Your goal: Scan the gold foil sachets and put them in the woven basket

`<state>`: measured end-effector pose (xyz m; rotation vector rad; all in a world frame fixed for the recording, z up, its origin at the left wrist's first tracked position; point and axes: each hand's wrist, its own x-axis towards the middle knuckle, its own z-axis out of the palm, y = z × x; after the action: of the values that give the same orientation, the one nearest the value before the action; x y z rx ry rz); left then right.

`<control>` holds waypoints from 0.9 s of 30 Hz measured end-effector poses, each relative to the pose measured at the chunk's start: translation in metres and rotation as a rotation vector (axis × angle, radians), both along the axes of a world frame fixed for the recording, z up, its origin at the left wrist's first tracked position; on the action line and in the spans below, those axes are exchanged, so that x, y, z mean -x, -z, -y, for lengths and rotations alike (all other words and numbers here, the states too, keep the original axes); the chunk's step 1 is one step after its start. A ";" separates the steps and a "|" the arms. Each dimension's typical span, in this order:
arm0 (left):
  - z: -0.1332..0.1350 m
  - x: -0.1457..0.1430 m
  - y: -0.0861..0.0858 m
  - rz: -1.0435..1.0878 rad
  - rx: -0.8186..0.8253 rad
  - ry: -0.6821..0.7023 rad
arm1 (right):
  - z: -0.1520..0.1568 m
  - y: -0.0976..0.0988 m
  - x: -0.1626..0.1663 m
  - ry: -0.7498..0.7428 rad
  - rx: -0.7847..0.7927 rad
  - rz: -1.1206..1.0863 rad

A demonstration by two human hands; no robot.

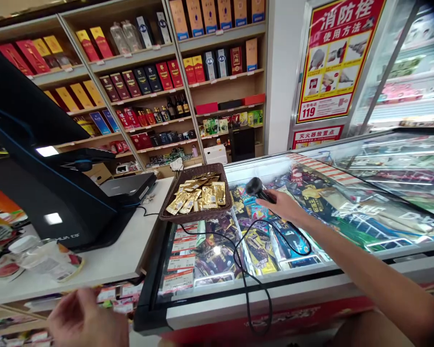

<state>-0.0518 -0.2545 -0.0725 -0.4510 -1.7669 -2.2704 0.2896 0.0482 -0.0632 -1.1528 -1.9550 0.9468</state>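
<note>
Scanner (255,187) in right hand (282,205); gold packets (206,196) in basket (193,215), packs (260,249) in freezer (198,312).

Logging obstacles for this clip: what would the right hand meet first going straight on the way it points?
The black scanner in the right hand would likely meet the brown basket first; height is unclear, so it might pass above.

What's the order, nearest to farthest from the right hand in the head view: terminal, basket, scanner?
1. Scanner: held in the right hand.
2. Basket: left of the hand.
3. Terminal: far left, on the counter.
</note>
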 end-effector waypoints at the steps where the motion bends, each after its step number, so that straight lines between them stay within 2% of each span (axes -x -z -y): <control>1: -0.017 -0.015 -0.018 -0.100 -0.086 -0.049 | 0.008 -0.014 0.010 -0.088 0.044 -0.140; 2: -0.037 -0.029 -0.035 -0.139 -0.056 0.098 | 0.017 -0.026 0.022 -0.167 0.099 -0.263; 5: -0.102 -0.070 -0.067 -0.042 0.175 0.760 | 0.042 -0.054 0.063 -0.327 0.206 -0.480; 7: -0.143 -0.089 -0.077 0.052 0.223 1.024 | 0.053 -0.061 0.092 -0.394 0.147 -0.535; 9: -0.176 -0.101 -0.083 0.099 0.186 1.190 | 0.057 -0.062 0.115 -0.365 0.002 -0.523; 11: -0.201 -0.105 -0.090 0.174 0.097 1.229 | 0.053 -0.061 0.130 -0.294 -0.185 -0.465; 14: -0.219 -0.097 -0.104 0.241 0.000 1.192 | 0.033 -0.061 0.134 -0.253 -0.394 -0.375; 16: -0.221 -0.085 -0.115 0.209 -0.023 1.173 | 0.010 -0.060 0.133 -0.234 -0.444 -0.304; 19: -0.216 -0.060 -0.127 0.136 -0.024 1.143 | -0.029 -0.049 0.139 -0.199 -0.399 -0.078; 22: -0.210 -0.035 -0.132 0.093 0.066 1.101 | -0.060 -0.029 0.160 -0.262 -0.330 0.188; 24: -0.208 -0.023 -0.131 0.063 0.168 1.053 | -0.072 -0.019 0.179 -0.362 -0.364 0.308; 27: -0.208 -0.014 -0.130 0.015 0.373 1.013 | -0.080 -0.016 0.206 -0.491 -0.417 0.460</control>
<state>-0.0377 -0.0462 0.0573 -1.7310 -2.3001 -2.4282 0.0838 0.1280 -0.0472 -0.6971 -2.7263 0.4719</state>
